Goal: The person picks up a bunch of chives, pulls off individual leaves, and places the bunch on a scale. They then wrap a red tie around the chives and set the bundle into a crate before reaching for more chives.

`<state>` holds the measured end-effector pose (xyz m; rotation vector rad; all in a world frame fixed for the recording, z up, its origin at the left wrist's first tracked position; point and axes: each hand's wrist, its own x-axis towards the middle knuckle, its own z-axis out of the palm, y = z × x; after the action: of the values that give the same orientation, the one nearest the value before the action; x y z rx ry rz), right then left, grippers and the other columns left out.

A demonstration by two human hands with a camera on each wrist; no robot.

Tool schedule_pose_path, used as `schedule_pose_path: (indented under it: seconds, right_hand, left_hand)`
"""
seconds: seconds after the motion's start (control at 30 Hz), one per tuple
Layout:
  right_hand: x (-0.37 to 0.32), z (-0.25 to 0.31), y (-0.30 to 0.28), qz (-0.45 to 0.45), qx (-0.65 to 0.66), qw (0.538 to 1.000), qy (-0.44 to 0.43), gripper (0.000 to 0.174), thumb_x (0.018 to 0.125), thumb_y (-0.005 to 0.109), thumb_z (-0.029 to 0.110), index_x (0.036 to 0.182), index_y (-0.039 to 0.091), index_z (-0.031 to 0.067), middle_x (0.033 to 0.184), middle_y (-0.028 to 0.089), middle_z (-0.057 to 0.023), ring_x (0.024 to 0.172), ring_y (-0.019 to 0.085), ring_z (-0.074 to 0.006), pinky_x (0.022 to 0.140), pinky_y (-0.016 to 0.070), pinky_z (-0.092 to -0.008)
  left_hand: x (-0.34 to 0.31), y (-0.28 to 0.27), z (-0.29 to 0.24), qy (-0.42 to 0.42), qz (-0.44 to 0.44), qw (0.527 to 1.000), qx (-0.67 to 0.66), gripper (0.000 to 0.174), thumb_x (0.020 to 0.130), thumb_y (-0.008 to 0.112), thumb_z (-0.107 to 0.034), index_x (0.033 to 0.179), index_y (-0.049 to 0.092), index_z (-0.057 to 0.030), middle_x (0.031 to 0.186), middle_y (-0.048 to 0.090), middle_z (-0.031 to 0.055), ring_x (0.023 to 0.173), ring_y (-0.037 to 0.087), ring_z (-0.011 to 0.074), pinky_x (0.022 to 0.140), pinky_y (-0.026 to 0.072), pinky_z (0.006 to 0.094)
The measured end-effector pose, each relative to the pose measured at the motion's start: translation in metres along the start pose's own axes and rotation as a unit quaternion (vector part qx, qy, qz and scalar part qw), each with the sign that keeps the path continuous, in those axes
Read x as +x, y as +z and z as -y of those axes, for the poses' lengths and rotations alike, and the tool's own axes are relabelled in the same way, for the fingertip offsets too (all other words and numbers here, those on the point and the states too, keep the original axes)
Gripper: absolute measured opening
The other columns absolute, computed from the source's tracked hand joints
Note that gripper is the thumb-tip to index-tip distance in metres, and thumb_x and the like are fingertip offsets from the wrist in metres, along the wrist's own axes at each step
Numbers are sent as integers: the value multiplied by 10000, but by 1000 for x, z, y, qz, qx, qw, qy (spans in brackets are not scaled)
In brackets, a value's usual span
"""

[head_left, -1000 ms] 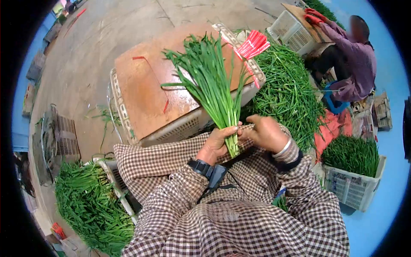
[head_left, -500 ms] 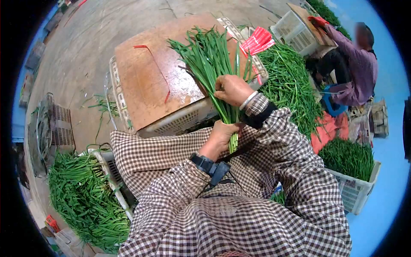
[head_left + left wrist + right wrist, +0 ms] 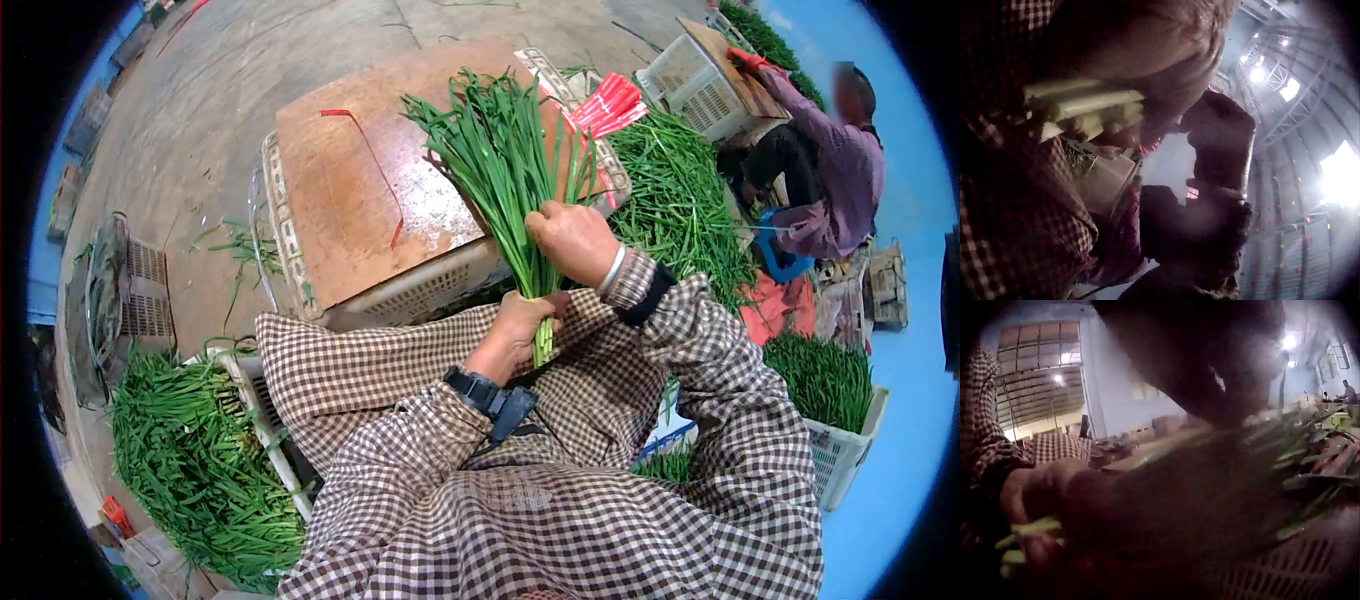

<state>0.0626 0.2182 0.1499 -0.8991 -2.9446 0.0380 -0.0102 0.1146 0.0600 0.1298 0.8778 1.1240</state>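
A bunch of garlic chives point(image 3: 500, 165) leans up from the lap, leaves spread over a brown board and pale cut stems pointing down. My left hand point(image 3: 515, 328) wraps round it low down, with the stem ends point(image 3: 1085, 112) poking out below the fist. Higher up, my right hand point(image 3: 575, 243) has its fingers curled against the right side of the bunch, pinching at its stalks; the dark right wrist view hides the fingertips. A few looser leaves point(image 3: 578, 170) stand out at the right.
The board point(image 3: 350, 210) lies on an upturned white crate, with red-and-white strips point(image 3: 608, 105) at its right corner. Piles of chives lie at right point(image 3: 680, 190) and at left point(image 3: 200, 470). A seated person point(image 3: 835, 175) works at the right, near a filled crate point(image 3: 840, 455).
My right hand has gone from the stem ends up along the bunch, then shifted slightly back down and right. The left hand keeps its hold low on the stems.
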Motion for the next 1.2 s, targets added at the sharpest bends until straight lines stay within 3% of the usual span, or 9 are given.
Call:
schedule_pose_path:
  seconds: [0.27, 0.33, 0.43, 0.47, 0.53, 0.67, 0.77, 1.07, 1.2]
  right_hand:
    - [0, -121, -22, -275, 309, 846, 336, 309, 738, 604, 104, 1023, 587, -12, 896, 632, -193, 860, 611, -320, 758, 481, -411]
    - [-11, -143, -8, -227, -184, 867, 403, 399, 699, 652, 94, 1068, 553, -19, 1045, 581, -222, 1003, 549, -327, 820, 458, -402]
    - [2, -100, -33, -165, 158, 926, 301, 317, 733, 632, 90, 1011, 579, -53, 934, 623, -200, 867, 607, -330, 759, 494, -383]
    - [15, -94, -10, -204, 331, 896, 214, 268, 784, 588, 55, 1019, 575, -75, 792, 640, -116, 646, 618, -170, 608, 510, -263]
    - [43, -47, -16, -86, 493, 846, 183, 241, 809, 559, 32, 1011, 562, -100, 823, 636, -131, 610, 624, -152, 575, 512, -250]
    - [105, -34, 27, -16, 237, 950, 201, 312, 764, 596, 51, 1035, 561, -99, 844, 639, -208, 609, 651, -197, 572, 520, -305]
    - [124, -46, 43, -6, 286, 927, 242, 312, 613, 689, 177, 793, 620, -68, 727, 624, -218, 754, 632, -317, 718, 499, -380]
    - [94, -62, 2, 58, 470, 847, 242, 183, 809, 600, 110, 722, 638, -47, 620, 635, -87, 542, 642, -150, 470, 477, -266]
    - [78, -65, -7, 17, 363, 919, 152, 178, 809, 594, 118, 738, 648, -37, 661, 655, -106, 557, 653, -144, 494, 493, -293]
  left_hand:
    - [1, -9, 6, -19, 28, 999, -8, 124, 787, 633, -20, 869, 549, 19, 675, 537, 60, 511, 510, 138, 423, 436, 234]
    - [1, -10, 3, -23, 62, 998, 19, 134, 787, 639, -30, 873, 548, 16, 678, 542, 60, 513, 511, 138, 425, 437, 239]
    - [-5, -6, 0, -24, 34, 999, 13, 187, 748, 686, -40, 879, 560, 3, 709, 555, 46, 525, 511, 120, 453, 455, 239]
    - [-1, -9, 3, -15, 49, 998, 22, 196, 744, 693, -45, 883, 562, -1, 718, 560, 45, 526, 512, 118, 456, 457, 238]
    - [0, -10, 5, -13, 37, 999, 23, 187, 745, 687, -39, 880, 563, -3, 725, 564, 45, 531, 515, 118, 455, 456, 238]
    - [4, -15, 11, 2, 42, 999, 8, 144, 751, 654, -12, 868, 571, -8, 749, 575, 49, 549, 521, 120, 457, 454, 235]
    - [5, -13, 11, 5, 30, 999, 27, 113, 763, 635, -6, 852, 567, -8, 718, 563, 40, 526, 514, 119, 442, 433, 234]
    - [-2, -8, 3, -23, 21, 999, 26, 173, 759, 671, -24, 876, 545, -7, 708, 544, 38, 500, 504, 115, 435, 445, 230]
    - [1, -12, 5, -26, 31, 999, 23, 168, 766, 664, -21, 887, 548, -7, 720, 544, 47, 511, 506, 114, 433, 448, 230]
